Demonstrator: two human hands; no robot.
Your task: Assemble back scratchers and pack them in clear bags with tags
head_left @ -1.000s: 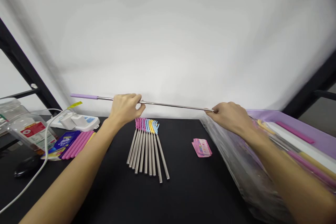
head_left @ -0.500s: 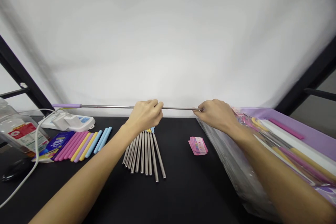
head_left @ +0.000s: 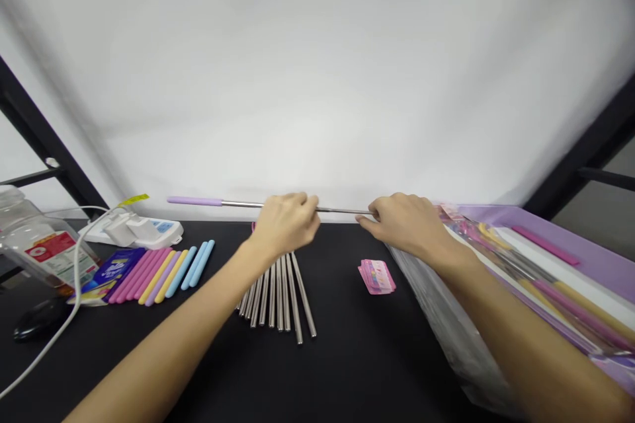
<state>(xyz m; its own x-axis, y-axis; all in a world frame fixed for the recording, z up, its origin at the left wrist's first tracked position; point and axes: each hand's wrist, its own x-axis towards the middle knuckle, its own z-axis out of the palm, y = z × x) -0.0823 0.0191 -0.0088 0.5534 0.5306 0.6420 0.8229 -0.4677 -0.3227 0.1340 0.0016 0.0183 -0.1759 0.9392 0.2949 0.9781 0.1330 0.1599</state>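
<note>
Now left hand (head_left: 292,225) and right hand (head_left: 404,223) grip a newly shortened, apparently collapsing rod (head_left: 244,204) along the table's (head_left: 347,350) far edge.

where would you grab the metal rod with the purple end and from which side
Likely by its purple end, from above: that part looks thicker than the bare metal rod, is nearly level and sticks out free to the left of the left hand.

The left hand (head_left: 290,223) and right hand (head_left: 404,221) hold a rod (head_left: 211,201) beyond the cards (head_left: 378,276). Left of the cards lie tubes (head_left: 280,297), then sticks (head_left: 163,278); right of them, a bin (head_left: 602,277).
</note>
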